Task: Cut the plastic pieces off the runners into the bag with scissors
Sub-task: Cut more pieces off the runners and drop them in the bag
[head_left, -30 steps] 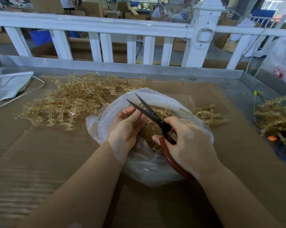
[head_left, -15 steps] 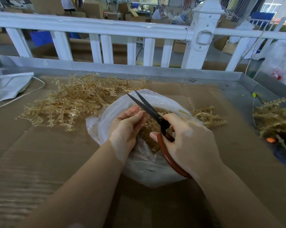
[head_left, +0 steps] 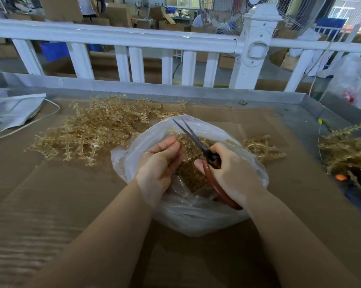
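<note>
Runners are trimmed over an open bag on the cardboard-covered worktop.

At far left a grey sheet with a white cord is seen; next a heap of amber runners is spread beside the clear bag; the left hand is held over the bag's mouth, fingers curled round a runner that is mostly hidden; the scissors are gripped by the right hand, blades slightly parted and pointing away; cut pieces are gathered inside the bag; more runners are piled at right.
</note>
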Action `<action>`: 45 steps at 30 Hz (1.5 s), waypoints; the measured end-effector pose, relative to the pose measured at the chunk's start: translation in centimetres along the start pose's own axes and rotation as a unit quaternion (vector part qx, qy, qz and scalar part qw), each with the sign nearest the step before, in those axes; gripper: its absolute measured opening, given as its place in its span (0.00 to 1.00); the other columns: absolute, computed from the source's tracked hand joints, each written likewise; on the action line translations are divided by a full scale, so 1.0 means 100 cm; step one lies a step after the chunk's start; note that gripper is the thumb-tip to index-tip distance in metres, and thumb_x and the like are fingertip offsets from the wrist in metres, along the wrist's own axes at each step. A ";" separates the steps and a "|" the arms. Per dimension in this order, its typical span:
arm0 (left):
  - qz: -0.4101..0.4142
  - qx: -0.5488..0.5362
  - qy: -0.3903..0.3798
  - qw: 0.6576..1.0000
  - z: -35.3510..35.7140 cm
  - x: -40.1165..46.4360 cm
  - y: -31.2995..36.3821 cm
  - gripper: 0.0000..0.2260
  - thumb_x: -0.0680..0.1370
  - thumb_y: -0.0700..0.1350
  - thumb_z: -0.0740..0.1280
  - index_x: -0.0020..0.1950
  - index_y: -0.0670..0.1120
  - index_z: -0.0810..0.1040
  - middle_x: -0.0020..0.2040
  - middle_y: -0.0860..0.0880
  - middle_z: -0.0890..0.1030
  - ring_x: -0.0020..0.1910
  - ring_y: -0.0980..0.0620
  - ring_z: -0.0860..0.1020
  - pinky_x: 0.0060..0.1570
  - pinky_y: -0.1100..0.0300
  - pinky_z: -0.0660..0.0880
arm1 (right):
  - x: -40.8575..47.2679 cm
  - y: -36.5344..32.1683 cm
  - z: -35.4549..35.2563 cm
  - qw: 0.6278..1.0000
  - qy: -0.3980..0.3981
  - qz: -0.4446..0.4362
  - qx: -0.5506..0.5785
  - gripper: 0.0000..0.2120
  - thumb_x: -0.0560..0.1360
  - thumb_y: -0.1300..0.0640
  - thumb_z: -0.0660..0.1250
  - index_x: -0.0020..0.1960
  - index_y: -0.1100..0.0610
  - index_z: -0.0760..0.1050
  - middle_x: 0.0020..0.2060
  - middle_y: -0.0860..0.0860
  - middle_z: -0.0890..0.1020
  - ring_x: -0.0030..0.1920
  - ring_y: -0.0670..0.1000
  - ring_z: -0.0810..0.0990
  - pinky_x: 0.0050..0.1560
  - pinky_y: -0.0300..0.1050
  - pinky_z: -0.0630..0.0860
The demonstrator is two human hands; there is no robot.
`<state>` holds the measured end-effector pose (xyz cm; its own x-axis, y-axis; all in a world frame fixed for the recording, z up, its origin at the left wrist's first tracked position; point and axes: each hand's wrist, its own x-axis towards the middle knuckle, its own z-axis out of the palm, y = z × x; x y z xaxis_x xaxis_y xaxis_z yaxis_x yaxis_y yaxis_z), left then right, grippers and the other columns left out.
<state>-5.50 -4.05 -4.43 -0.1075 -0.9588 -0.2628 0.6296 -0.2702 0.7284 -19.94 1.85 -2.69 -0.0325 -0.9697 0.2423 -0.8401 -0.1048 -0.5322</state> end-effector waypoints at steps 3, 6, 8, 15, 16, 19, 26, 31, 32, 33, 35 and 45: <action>-0.002 -0.014 -0.007 1.000 -0.001 -0.001 0.000 0.09 0.76 0.30 0.63 0.43 0.42 0.77 0.34 0.48 0.82 0.32 0.55 0.82 0.35 0.65 0.80 | 0.003 -0.001 -0.004 1.000 0.013 0.002 -0.004 0.12 0.74 0.41 0.67 0.48 0.48 0.72 0.33 0.39 0.71 0.35 0.37 0.69 0.42 0.20 0.63; -0.001 -0.038 -0.002 0.999 0.000 0.000 0.001 0.09 0.76 0.29 0.63 0.42 0.42 0.74 0.31 0.47 0.81 0.30 0.54 0.82 0.32 0.64 0.79 | -0.001 -0.004 -0.009 1.000 0.010 -0.009 0.019 0.12 0.74 0.42 0.68 0.48 0.49 0.73 0.35 0.40 0.73 0.37 0.39 0.71 0.41 0.23 0.64; -0.002 -0.046 -0.001 0.999 0.001 0.000 0.001 0.08 0.76 0.29 0.63 0.42 0.42 0.74 0.29 0.47 0.81 0.29 0.54 0.82 0.31 0.64 0.79 | -0.006 -0.006 -0.013 0.999 0.017 -0.030 0.018 0.12 0.74 0.43 0.68 0.48 0.51 0.74 0.36 0.40 0.74 0.38 0.37 0.71 0.41 0.24 0.65; -0.012 -0.044 0.008 0.999 0.002 0.002 0.002 0.08 0.77 0.30 0.61 0.44 0.41 0.74 0.34 0.46 0.81 0.29 0.55 0.82 0.30 0.65 0.79 | -0.030 -0.013 -0.032 0.996 -0.021 -0.076 -0.047 0.15 0.71 0.37 0.64 0.49 0.46 0.73 0.36 0.40 0.76 0.38 0.38 0.75 0.36 0.30 0.70; -0.013 -0.044 0.010 0.999 0.002 0.002 0.002 0.08 0.77 0.30 0.61 0.43 0.41 0.74 0.32 0.47 0.82 0.29 0.55 0.82 0.29 0.65 0.78 | -0.033 -0.012 -0.032 0.995 -0.025 -0.071 -0.060 0.16 0.71 0.36 0.63 0.49 0.47 0.74 0.37 0.41 0.77 0.38 0.39 0.76 0.37 0.31 0.71; -0.014 -0.053 0.020 0.998 0.002 0.003 0.002 0.09 0.77 0.30 0.62 0.41 0.42 0.74 0.28 0.48 0.81 0.28 0.55 0.81 0.29 0.65 0.79 | -0.036 -0.008 -0.031 0.994 -0.031 -0.061 -0.085 0.16 0.71 0.36 0.63 0.50 0.47 0.74 0.39 0.42 0.79 0.40 0.41 0.77 0.38 0.30 0.71; -0.032 -0.054 0.021 0.998 0.002 0.005 0.003 0.09 0.76 0.32 0.64 0.39 0.43 0.72 0.28 0.48 0.81 0.27 0.55 0.81 0.28 0.64 0.78 | -0.033 -0.001 -0.026 0.992 -0.010 -0.061 -0.111 0.18 0.71 0.35 0.63 0.51 0.48 0.75 0.40 0.43 0.80 0.41 0.42 0.77 0.42 0.38 0.75; -0.034 -0.052 0.014 0.998 0.001 0.006 0.002 0.11 0.76 0.32 0.65 0.37 0.45 0.71 0.28 0.49 0.81 0.28 0.56 0.81 0.29 0.64 0.78 | -0.031 -0.002 -0.021 0.991 0.022 -0.064 -0.119 0.14 0.73 0.39 0.66 0.51 0.49 0.75 0.39 0.45 0.79 0.40 0.46 0.77 0.41 0.41 0.74; -0.032 -0.049 0.014 0.998 0.001 0.007 0.001 0.11 0.76 0.33 0.65 0.37 0.45 0.70 0.27 0.50 0.81 0.27 0.56 0.81 0.29 0.64 0.78 | -0.030 -0.003 -0.019 0.989 0.022 -0.068 -0.128 0.14 0.74 0.40 0.65 0.52 0.49 0.75 0.40 0.45 0.80 0.42 0.46 0.77 0.42 0.42 0.75; -0.029 -0.046 0.014 0.998 0.001 0.007 0.001 0.12 0.76 0.33 0.65 0.36 0.45 0.70 0.26 0.50 0.80 0.27 0.56 0.81 0.28 0.65 0.78 | -0.029 -0.004 -0.016 0.988 0.023 -0.072 -0.137 0.14 0.74 0.41 0.65 0.53 0.49 0.75 0.41 0.46 0.80 0.43 0.47 0.78 0.43 0.43 0.75; -0.029 -0.043 0.012 0.999 0.001 0.007 0.000 0.12 0.76 0.33 0.65 0.36 0.46 0.69 0.26 0.50 0.80 0.27 0.57 0.81 0.28 0.65 0.78 | -0.028 -0.005 -0.011 0.984 0.033 -0.078 -0.156 0.13 0.75 0.43 0.64 0.53 0.50 0.75 0.42 0.47 0.80 0.44 0.48 0.78 0.42 0.42 0.75; -0.046 -0.043 -0.006 0.998 -0.001 0.005 0.002 0.13 0.77 0.33 0.63 0.36 0.47 0.67 0.29 0.49 0.82 0.29 0.56 0.82 0.31 0.65 0.79 | -0.023 -0.003 0.011 0.970 0.063 -0.061 -0.226 0.10 0.76 0.51 0.65 0.54 0.56 0.74 0.40 0.55 0.79 0.41 0.55 0.78 0.36 0.40 0.64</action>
<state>-5.36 -4.58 -4.50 -0.1769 -0.9314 -0.3180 0.6801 -0.3492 0.6446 -18.99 3.89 -3.96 0.0400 -0.9182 0.3940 -0.9926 -0.0816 -0.0895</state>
